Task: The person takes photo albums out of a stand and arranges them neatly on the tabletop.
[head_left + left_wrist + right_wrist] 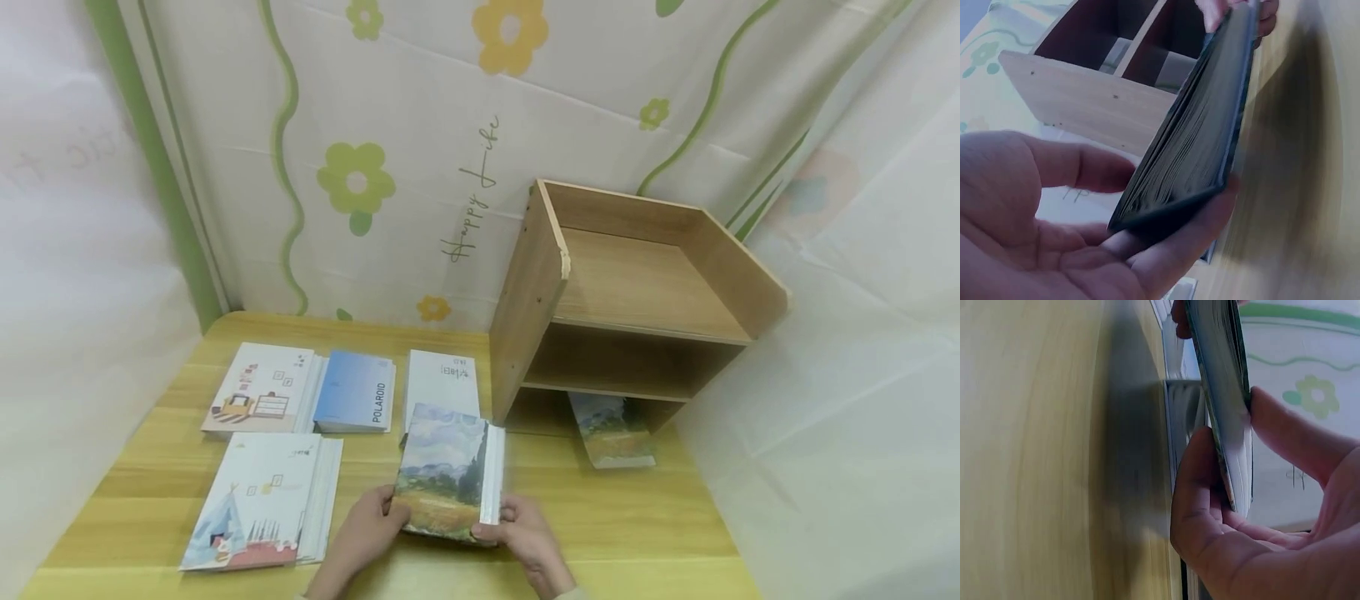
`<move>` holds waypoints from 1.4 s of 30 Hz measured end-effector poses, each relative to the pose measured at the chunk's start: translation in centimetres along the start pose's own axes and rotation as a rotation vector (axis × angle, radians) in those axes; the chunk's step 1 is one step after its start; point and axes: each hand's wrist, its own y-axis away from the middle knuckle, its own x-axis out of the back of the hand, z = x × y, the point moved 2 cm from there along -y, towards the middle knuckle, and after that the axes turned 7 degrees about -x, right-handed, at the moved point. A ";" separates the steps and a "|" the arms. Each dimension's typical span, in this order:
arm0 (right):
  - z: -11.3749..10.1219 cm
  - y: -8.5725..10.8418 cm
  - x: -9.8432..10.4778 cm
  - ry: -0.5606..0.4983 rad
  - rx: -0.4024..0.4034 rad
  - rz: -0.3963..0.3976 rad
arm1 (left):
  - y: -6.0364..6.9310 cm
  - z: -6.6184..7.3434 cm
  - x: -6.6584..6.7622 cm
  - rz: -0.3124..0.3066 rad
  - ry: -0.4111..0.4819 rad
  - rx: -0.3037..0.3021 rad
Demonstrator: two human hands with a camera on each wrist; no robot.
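Both hands hold a photo album (441, 471) with a painted landscape cover, raised above the table in the wrist views. My left hand (372, 527) pinches its lower left corner, thumb on one cover and fingers under the other. At the lower right, my right hand (527, 533) grips the page-edge side between thumb and fingers. The album's closed page block (1185, 137) shows in the left wrist view. Behind the held album lies a white album (442, 379), partly covered by it in the head view.
To the left lie a blue POLAROID album (354, 390), a white album with an armchair drawing (262, 387) and one with a tent drawing (251, 500). A wooden shelf (637, 283) stands at right; another landscape album (611, 433) sticks out of its bottom compartment.
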 end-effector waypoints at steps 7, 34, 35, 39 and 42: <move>-0.1 -0.2 -1.1 0.010 -0.005 0.005 | 0.3 -0.3 0.6 0.104 -0.090 0.071; 0.3 0.1 -4.3 0.049 -0.027 -0.011 | 3.2 -0.8 2.8 0.080 -0.127 0.190; 0.4 0.1 -4.3 0.048 -0.027 -0.013 | 3.2 -0.9 2.8 0.076 -0.124 0.192; 0.6 0.1 -4.4 0.052 -0.038 -0.018 | 3.3 -1.1 2.8 0.060 -0.116 0.202; 0.8 0.1 -4.4 0.061 -0.039 -0.022 | 3.3 -1.2 2.9 0.046 -0.113 0.216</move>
